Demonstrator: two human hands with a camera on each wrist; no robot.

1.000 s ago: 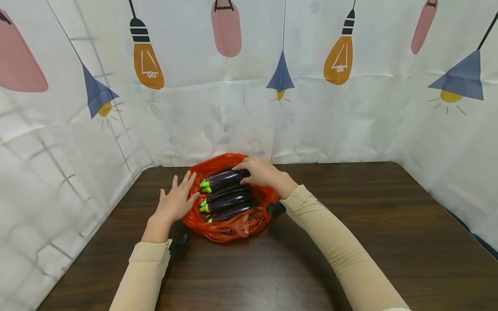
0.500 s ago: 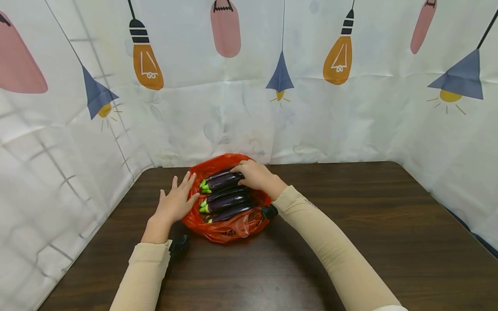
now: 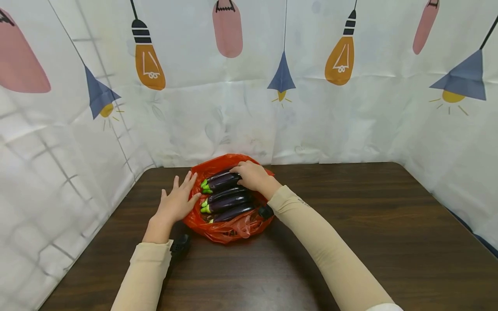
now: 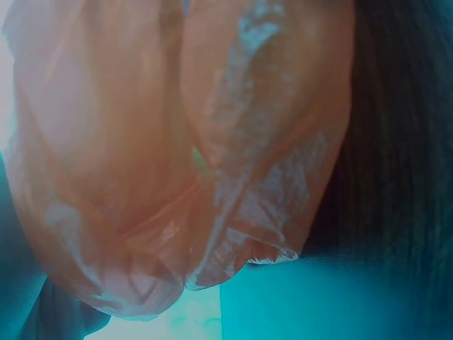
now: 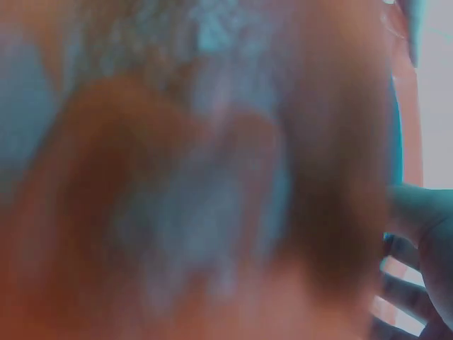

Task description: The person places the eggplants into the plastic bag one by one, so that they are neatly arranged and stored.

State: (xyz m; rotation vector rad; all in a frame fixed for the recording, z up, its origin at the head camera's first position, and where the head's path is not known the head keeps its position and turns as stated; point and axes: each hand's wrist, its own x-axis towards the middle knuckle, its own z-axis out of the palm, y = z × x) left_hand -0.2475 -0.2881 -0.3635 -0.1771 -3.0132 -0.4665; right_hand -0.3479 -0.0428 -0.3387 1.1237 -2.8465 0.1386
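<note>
Several dark purple eggplants [image 3: 227, 203] with green stem ends lie side by side inside an open red plastic bag [image 3: 218, 235]. The left hand [image 3: 175, 205] is at the bag's left side, fingers spread and touching the plastic; thin crinkled plastic [image 4: 269, 142] fills much of the left wrist view. The right hand [image 3: 253, 176] reaches in from the right over the upper eggplant [image 3: 221, 183], fingers on its far side and thumb on its near side. In the right wrist view the eggplants are blurred behind close reddish plastic [image 5: 127, 127]; part of a hand [image 5: 435, 241] shows at the right.
The bag rests on a dark brown wooden table [image 3: 350, 242], near its far edge. A white printed curtain [image 3: 249, 116] hangs behind the table and along its sides. Small black wrist cameras [image 3: 180, 245] sit on both forearms.
The right hand has slid left along the upper eggplant, away from its right end. The left hand, the bag and the eggplants have stayed in place.
</note>
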